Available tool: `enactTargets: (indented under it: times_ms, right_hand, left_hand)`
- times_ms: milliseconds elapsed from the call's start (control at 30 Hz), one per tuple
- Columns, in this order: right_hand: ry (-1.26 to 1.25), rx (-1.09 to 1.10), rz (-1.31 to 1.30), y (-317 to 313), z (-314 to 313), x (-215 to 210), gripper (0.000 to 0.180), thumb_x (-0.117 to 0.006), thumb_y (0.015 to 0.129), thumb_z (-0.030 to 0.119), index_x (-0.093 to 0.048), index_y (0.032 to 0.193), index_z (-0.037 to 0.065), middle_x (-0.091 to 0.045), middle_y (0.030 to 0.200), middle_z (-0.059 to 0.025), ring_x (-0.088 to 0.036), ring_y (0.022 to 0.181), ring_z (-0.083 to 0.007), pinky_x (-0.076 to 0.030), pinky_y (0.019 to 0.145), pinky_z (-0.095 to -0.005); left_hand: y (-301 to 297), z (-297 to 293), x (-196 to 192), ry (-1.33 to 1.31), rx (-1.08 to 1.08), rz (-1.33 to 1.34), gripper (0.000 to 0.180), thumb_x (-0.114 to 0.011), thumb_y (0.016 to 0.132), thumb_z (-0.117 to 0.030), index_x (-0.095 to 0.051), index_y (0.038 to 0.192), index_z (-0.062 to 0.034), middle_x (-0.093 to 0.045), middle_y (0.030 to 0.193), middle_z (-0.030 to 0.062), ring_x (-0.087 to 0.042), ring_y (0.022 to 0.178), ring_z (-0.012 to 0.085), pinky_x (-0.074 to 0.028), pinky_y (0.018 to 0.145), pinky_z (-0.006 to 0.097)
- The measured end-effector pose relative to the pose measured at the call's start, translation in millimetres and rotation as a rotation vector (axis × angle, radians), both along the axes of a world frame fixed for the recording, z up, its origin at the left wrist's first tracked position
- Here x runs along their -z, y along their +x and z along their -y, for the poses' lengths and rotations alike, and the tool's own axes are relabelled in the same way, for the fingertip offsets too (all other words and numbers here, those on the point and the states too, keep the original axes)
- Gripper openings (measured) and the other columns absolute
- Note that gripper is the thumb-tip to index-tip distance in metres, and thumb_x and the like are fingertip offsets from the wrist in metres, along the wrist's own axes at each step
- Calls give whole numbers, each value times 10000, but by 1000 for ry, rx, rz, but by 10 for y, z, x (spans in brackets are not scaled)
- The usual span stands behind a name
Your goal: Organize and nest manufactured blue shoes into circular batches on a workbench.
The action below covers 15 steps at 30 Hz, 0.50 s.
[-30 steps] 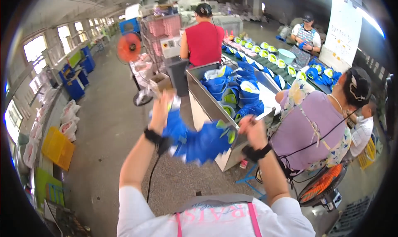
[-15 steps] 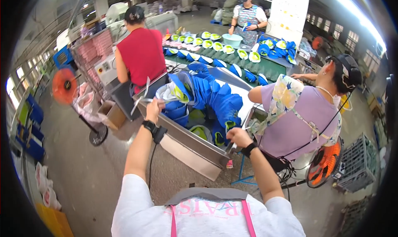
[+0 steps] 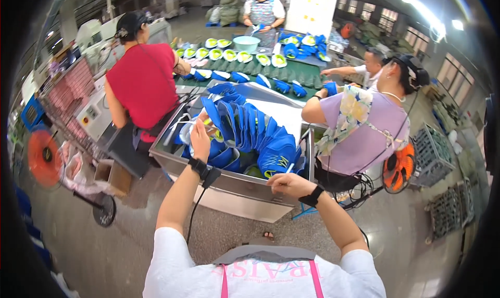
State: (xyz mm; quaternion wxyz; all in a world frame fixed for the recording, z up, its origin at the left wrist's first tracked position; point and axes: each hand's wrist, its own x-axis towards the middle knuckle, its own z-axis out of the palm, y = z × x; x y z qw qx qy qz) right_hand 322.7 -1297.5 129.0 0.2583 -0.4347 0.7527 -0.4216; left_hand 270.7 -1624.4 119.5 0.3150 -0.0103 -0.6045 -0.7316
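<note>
At frame centre, the left hand [image 3: 200, 133] grips a blue shoe upper [image 3: 219, 122] in the metal bin [image 3: 229, 186], while the right hand [image 3: 287, 183] rests loosely curled, holding nothing, on the bin's near rim.

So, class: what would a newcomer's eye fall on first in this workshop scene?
Probably the fan of blue shoe uppers heaped in the metal bin at centre, with the left hand and right hand at it. Next, the red-shirted worker at left.
</note>
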Motion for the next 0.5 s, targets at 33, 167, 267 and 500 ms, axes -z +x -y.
enactTargets:
  times_ms: [33,167,267,500]
  right_hand:
    - [86,229,109,87,-54,-93,128,-542,830,126,-642,875,60,-527,1165,-124,-570,902,-264,-454,798,-310]
    - [454,551,-542,309,-211,174,263,-513,826,147,-573,1080,109,-446,1248,-192,-555,947,-375,-471,793,-436]
    - [324,668,-464,847,-72,164,361,-492,850,159,-473,1210,131,-394,1306,-190,-540,1000,-374,-459,836,-422]
    - [329,611,-279,1398,-103,7,420,-463,865,108,-410,1282,112,-340,1358,-186,-442,1148,-362,-401,916,-379]
  left_hand:
    - [1,-21,34,-122,32,14,451,-295,969,-343,-457,1221,-7,-539,1154,98,-573,946,195,-481,784,289]
    - [-290,-285,337,-1153,181,-21,295,-403,914,-273,-644,1037,-156,-480,1257,155,-395,1193,381,-346,986,352]
    - [-508,-622,554,-1353,299,281,261,-480,846,-342,-690,947,-225,-182,1445,111,-205,1310,367,-301,1018,419]
    - [-959,-191,498,-1164,599,23,239,-474,831,-249,-683,802,-136,-588,1083,172,-569,991,301,-454,819,428]
